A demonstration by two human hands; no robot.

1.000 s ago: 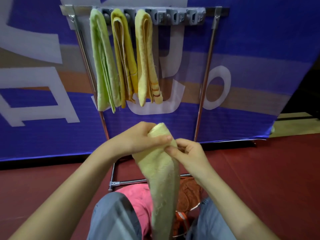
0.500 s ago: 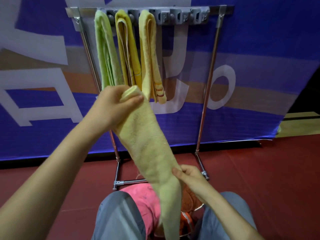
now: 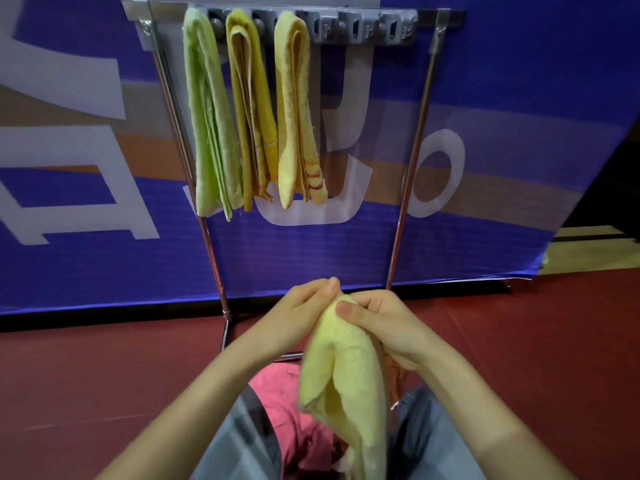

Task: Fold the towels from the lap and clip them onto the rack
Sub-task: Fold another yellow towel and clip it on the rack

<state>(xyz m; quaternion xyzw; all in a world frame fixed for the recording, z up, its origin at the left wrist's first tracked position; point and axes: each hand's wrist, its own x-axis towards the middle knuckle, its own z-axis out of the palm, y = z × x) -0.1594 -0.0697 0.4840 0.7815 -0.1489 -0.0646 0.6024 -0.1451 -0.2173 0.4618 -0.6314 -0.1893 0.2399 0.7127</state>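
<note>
Pale yellow towel (image 3: pixel 343 375) is hanging in front of the person, above the lap, with its long axis running nearly straight up and down. Its rounded folded end is pointing up toward the rack (image 3: pixel 412 168), and its lower end is running out of the bottom edge. It is doubled lengthwise, with loose edges opening on its left side low down.

Left hand (image 3: pixel 301 310) is gripping the top of the towel from the left, fingers curled, forearm coming in from lower left. Right hand (image 3: pixel 384 323) is gripping the same top end from the right, its thumb lying flat on the near face and the other fingers wrapping behind; forearm is coming in from lower right. Both hands are meeting at the fold, almost touching.

Pink towel (image 3: pixel 280 403) is lying on the lap just behind the held towel.

On the rack, the grey clip bar (image 3: pixel 363 29) is holding three folded towels side by side, all hanging lengthwise: green towel (image 3: pixel 207 116) at left, mustard towel (image 3: pixel 249 109) in the middle, striped yellow towel (image 3: pixel 294 109) at right. Clips to the right of these are showing bare. Blue banner (image 3: pixel 104 265) is standing behind the rack, on a red floor (image 3: pixel 104 375).
</note>
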